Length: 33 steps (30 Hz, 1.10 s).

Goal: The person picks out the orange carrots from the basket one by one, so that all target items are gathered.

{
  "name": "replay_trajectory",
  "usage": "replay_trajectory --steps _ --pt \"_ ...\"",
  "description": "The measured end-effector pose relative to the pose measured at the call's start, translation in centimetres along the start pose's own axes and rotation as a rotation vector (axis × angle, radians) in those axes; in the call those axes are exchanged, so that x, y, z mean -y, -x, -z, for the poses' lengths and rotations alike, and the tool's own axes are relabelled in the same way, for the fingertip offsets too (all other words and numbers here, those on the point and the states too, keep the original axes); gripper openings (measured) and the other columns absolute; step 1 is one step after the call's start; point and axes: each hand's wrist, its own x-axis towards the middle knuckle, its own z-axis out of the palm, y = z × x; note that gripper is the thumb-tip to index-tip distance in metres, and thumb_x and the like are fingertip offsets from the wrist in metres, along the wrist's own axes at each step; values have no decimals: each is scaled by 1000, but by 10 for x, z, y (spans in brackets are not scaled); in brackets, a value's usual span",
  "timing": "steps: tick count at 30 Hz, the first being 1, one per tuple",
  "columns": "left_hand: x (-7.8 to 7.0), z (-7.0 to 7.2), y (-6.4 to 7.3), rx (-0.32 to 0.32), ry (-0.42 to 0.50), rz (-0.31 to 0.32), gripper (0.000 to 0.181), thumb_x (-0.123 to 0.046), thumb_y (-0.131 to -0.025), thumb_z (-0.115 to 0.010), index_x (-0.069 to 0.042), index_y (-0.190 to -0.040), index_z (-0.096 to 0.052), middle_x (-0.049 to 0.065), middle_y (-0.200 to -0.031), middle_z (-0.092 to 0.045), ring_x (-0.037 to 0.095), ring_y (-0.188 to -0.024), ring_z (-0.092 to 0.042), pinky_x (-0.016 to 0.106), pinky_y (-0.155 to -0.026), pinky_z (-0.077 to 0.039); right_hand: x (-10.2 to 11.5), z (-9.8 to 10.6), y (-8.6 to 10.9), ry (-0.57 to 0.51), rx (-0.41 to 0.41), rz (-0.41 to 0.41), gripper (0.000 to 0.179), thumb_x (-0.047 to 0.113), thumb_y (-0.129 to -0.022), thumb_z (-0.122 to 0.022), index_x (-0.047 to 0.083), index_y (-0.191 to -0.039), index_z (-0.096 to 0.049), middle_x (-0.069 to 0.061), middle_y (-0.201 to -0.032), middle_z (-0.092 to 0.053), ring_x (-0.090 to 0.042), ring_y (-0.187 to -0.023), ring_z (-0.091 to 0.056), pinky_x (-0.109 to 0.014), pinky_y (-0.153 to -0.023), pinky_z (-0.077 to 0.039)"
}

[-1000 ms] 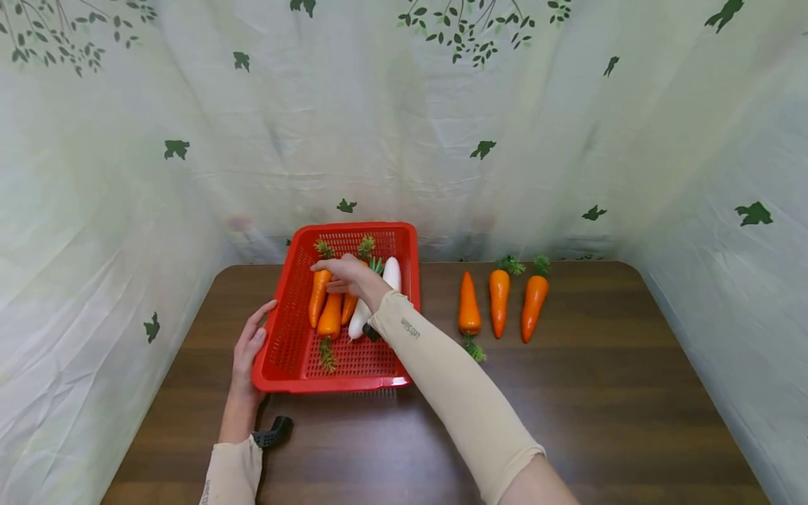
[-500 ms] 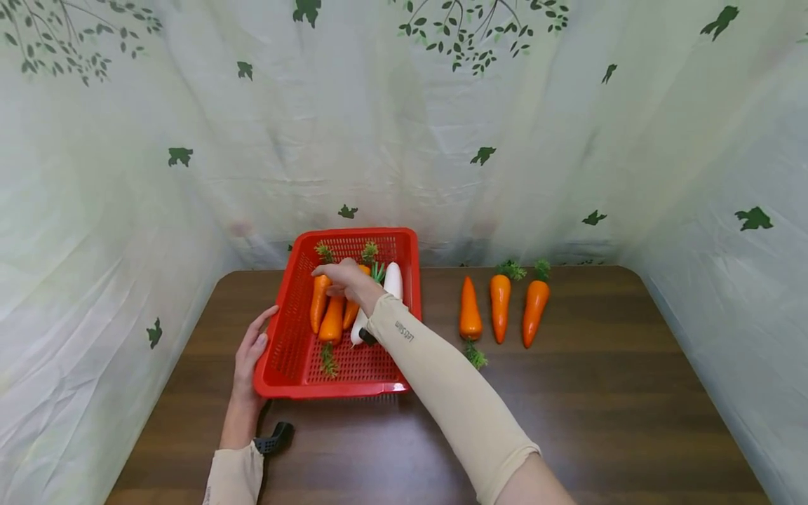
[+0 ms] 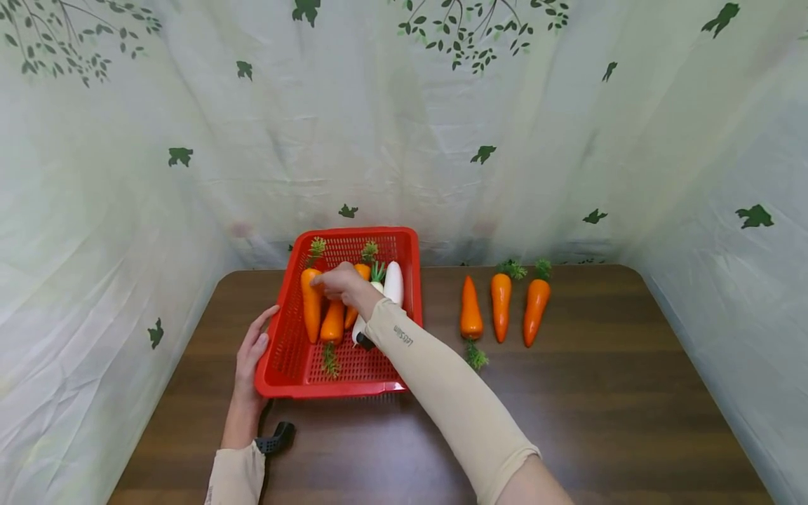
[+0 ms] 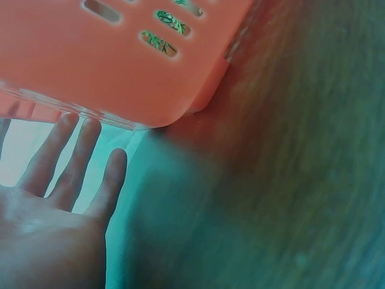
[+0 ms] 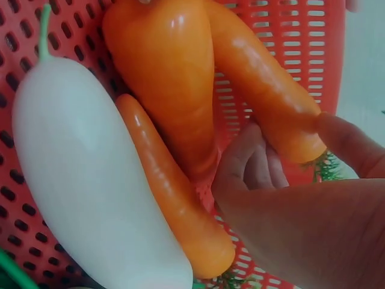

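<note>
A red plastic basket (image 3: 337, 389) holds several orange carrots and white radishes. Inside it my right hand (image 3: 344, 282) pinches the leftmost carrot (image 3: 311, 308) near its leafy end, thumb on one side and fingers on the other, as the right wrist view shows. Beside it lie a carrot (image 3: 332, 322) with its leaves toward me and another carrot (image 5: 174, 192). A white radish (image 5: 90, 162) is closest to the right wrist camera. My left hand (image 3: 248, 358) rests against the basket's left side, its fingers (image 4: 75, 162) straight and reaching the rim.
To the right of the basket, three carrots lie in a row on the brown wooden table (image 3: 587, 400): a left one (image 3: 470, 312) with leaves toward me, a middle one (image 3: 501, 308) and a right one (image 3: 536, 312). A leaf-printed curtain (image 3: 404, 175) surrounds the table.
My right hand has closed its grip on the leftmost carrot, and that carrot has shifted slightly left. My left hand stays at the basket's side.
</note>
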Motion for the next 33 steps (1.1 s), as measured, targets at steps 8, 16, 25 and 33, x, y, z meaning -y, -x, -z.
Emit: replay_trajectory --steps 8,16,25,33 --pt "0 -4 -1 -41 -29 38 55 -14 -110 -32 -7 -164 -29 11 -153 -49 19 -114 -64 28 -92 -62 2 4 4 -106 43 -69 23 2 -95 -74 -1 -111 -58 -23 -111 -65 -47 -120 -67 -56 -107 -54" --pt "0 0 -4 10 10 -15 55 -11 -109 -32 -3 -164 -28 16 -153 -47 21 -114 -63 28 -92 -62 13 12 10 -53 89 -43 14 5 -97 -74 -3 -107 -67 -16 -103 -67 -44 -119 -68 -55 -105 -56" --pt "0 3 -5 31 36 -27 55 -8 -109 -30 -2 -164 -27 16 -147 -51 22 -112 -63 29 -89 -63 32 21 28 -72 87 -9 25 5 -97 -74 -4 -118 -64 -13 -106 -65 -45 -127 -62 -56 -108 -53" --pt "1 2 -2 38 63 -28 55 -7 -109 -29 -1 -164 -27 15 -144 -54 22 -110 -64 29 -88 -63 37 37 40 -91 98 18 39 10 -97 -76 -5 -131 -63 -11 -110 -70 -32 -108 -70 -56 -108 -54"
